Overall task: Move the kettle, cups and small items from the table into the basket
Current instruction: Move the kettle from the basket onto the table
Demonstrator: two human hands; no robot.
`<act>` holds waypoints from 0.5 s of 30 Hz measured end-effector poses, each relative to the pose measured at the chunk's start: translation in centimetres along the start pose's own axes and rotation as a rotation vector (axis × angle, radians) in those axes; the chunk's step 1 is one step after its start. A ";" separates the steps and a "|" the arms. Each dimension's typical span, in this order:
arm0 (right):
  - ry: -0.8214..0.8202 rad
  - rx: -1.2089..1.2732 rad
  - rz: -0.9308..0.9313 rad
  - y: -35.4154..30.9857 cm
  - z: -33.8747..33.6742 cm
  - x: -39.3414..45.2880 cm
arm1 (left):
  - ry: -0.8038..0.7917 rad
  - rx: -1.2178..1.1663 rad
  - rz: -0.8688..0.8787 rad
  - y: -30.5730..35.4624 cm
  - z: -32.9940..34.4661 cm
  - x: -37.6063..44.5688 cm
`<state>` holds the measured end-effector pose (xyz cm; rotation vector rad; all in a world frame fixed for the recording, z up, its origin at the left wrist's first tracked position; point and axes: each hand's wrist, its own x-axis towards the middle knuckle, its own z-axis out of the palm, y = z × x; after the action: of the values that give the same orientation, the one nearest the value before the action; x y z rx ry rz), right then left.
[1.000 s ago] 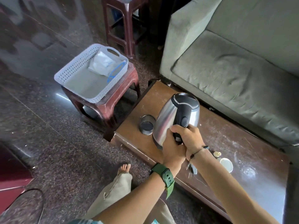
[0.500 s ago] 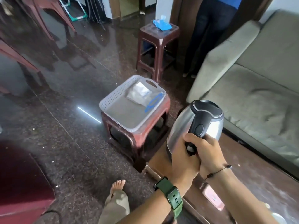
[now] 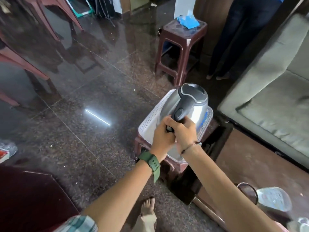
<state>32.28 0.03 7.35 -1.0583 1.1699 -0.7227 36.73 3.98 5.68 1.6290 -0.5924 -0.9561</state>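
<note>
The steel kettle [image 3: 197, 113] with its dark grey lid and handle hangs over the white perforated basket [image 3: 150, 119], which rests on a low brown plastic stool [image 3: 142, 144]. My left hand [image 3: 163, 137], with a green watch on its wrist, and my right hand [image 3: 184, 131] both grip the kettle's handle from below. The kettle covers most of the basket's inside, so whether it touches the bottom cannot be told. At the lower right, on the brown table [image 3: 250, 164], sits a steel cup [image 3: 247, 191] beside a crumpled clear wrapper [image 3: 274, 200].
A taller brown stool [image 3: 182, 46] with a blue packet [image 3: 188, 20] stands behind the basket. A grey sofa [image 3: 275, 97] fills the right side. A person's legs [image 3: 234, 39] stand by the door. My bare foot [image 3: 148, 206] rests on the dark polished floor.
Both hands have carried the kettle from the table leftward and forward until it hangs over the basket. My view has swung with it, so the table now sits at the lower right.
</note>
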 end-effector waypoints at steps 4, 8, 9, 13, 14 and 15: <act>-0.025 -0.071 -0.004 2.2 4.7 3.0 | 0.017 -0.048 -0.016 -2.7 -3.6 4.2; 0.002 -0.148 0.019 4.2 7.1 5.0 | -0.032 -0.135 -0.054 -4.6 -5.4 6.7; 0.018 -0.167 0.025 4.7 7.4 5.4 | -0.042 -0.133 -0.060 -5.0 -5.6 7.1; 0.035 -0.207 0.059 6.9 7.9 6.1 | -0.086 -0.173 -0.093 -6.4 -6.1 7.6; 0.029 -0.212 0.065 7.3 7.9 6.1 | -0.095 -0.182 -0.094 -6.6 -6.1 7.5; 0.025 -0.216 0.065 7.7 7.8 6.0 | -0.092 -0.193 -0.104 -6.6 -6.1 7.3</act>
<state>40.87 -0.36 -1.70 -1.1874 1.3193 -0.5691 45.16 3.36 -2.23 1.4608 -0.4659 -1.1342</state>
